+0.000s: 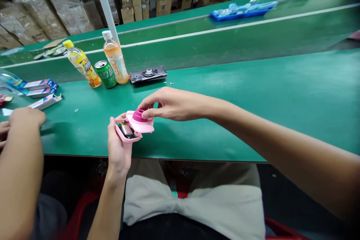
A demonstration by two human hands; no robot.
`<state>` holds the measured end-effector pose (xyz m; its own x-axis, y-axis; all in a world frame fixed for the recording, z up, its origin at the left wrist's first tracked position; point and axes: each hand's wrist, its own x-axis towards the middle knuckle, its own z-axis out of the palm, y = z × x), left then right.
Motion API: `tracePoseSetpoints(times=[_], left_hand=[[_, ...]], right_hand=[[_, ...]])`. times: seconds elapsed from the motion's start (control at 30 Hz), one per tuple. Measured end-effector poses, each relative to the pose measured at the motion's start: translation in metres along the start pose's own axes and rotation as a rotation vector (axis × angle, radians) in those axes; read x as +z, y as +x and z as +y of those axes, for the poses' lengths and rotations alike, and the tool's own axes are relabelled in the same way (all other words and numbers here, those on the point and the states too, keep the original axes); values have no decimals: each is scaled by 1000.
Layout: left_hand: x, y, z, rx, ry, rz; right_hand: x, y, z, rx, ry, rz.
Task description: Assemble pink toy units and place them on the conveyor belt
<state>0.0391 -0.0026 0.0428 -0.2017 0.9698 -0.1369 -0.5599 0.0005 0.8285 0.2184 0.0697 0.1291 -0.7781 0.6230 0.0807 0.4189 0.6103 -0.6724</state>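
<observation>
A light pink plastic case lies opened in two parts above the green table. Its lower shell (128,132), with a green circuit board and a silvery block inside, is held in my left hand (119,150), fingers wrapped round its side. The front cover (140,125), which carries a dark pink round lens part (138,115), is tilted up at the right of the shell. My right hand (165,104) pinches that lens part between thumb and fingers. Whether wires join the two parts is too small to tell.
Beyond my hands stand a yellow-capped bottle (84,65), a green can (105,74), an orange drink bottle (116,60) and a dark phone-like device (148,74). Small boxes (45,101) and another person's arm (22,157) are at left. A blue tray (243,11) rests farther back.
</observation>
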Motion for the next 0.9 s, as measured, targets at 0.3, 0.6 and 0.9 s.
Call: tracePoseSetpoints(times=[0.3,0.6,0.9], left_hand=[[12,5,-7,88,113,-159],[30,17,-16,239,86,106],[23,29,-36,293,286,-21]], right_hand=[[-32,16,-4,-3,-2,-195],[77,-33,-11,184,-415,834],[119,-2,-13,383,-60,965]])
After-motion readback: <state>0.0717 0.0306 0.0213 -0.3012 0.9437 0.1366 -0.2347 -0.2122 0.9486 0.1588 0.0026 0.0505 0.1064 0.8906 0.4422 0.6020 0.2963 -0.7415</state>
